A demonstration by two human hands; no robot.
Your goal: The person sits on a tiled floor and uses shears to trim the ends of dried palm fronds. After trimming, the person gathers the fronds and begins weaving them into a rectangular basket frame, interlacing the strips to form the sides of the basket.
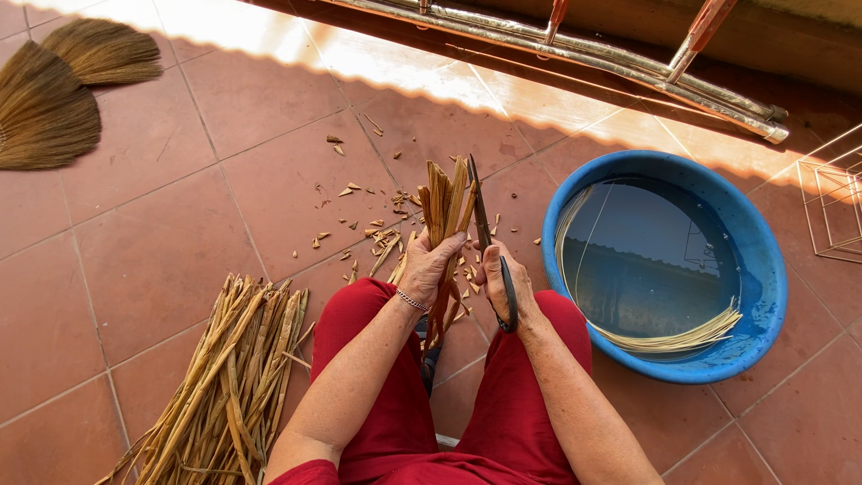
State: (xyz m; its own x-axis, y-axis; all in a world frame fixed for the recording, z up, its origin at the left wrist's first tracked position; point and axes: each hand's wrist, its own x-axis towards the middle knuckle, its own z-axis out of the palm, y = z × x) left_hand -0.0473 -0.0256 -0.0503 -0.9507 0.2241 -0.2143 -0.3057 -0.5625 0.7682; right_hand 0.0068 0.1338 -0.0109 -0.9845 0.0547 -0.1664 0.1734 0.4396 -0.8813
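Note:
My left hand [429, 267] grips a bundle of dry brown palm-like leaves [444, 202] and holds it upright between my knees, which are in red trousers. A thin bracelet sits on that wrist. My right hand [499, 286] holds black scissors [483, 224], whose blades point up along the right side of the bundle's top end. Small cut leaf scraps [377, 235] lie scattered on the red floor tiles in front of my hands.
A pile of long dry leaves [224, 377] lies at my left. A blue basin [763, 278] of water with thin pale strips soaking stands at my right. Two brooms [54, 90] lie far left. A metal ladder [628, 72] and a wire rack [831, 202] are beyond.

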